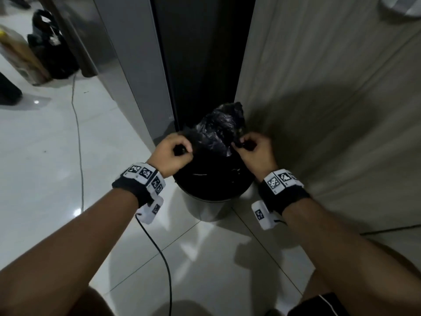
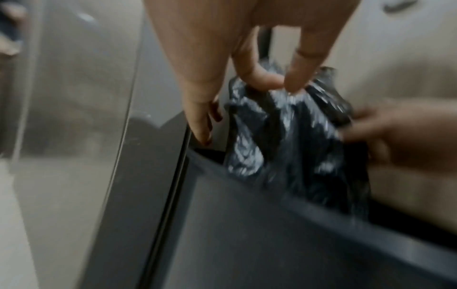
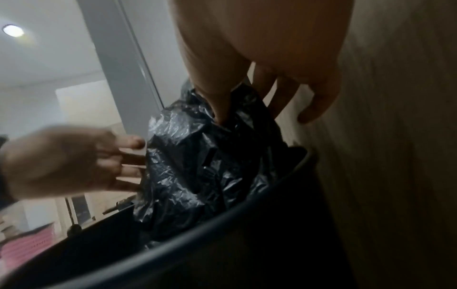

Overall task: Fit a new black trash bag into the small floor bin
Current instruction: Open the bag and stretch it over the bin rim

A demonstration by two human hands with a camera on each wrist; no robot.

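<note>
A small round grey bin (image 1: 210,207) stands on the floor in a corner between a grey door frame and a pale wall. A crumpled black trash bag (image 1: 219,128) rises out of its mouth. My left hand (image 1: 176,151) pinches the bag's left edge between thumb and finger, as the left wrist view shows on the bag (image 2: 284,125). My right hand (image 1: 251,147) pinches the bag's right edge; in the right wrist view its fingers press into the plastic (image 3: 205,156) above the bin rim (image 3: 222,230). The inside of the bin is dark.
A grey door frame (image 1: 134,71) stands left of the bin, and a pale wood-grain panel (image 1: 330,99) closes the right side. A thin cable (image 1: 77,133) runs along the glossy white floor tiles. Dark bags (image 1: 49,46) lie far left.
</note>
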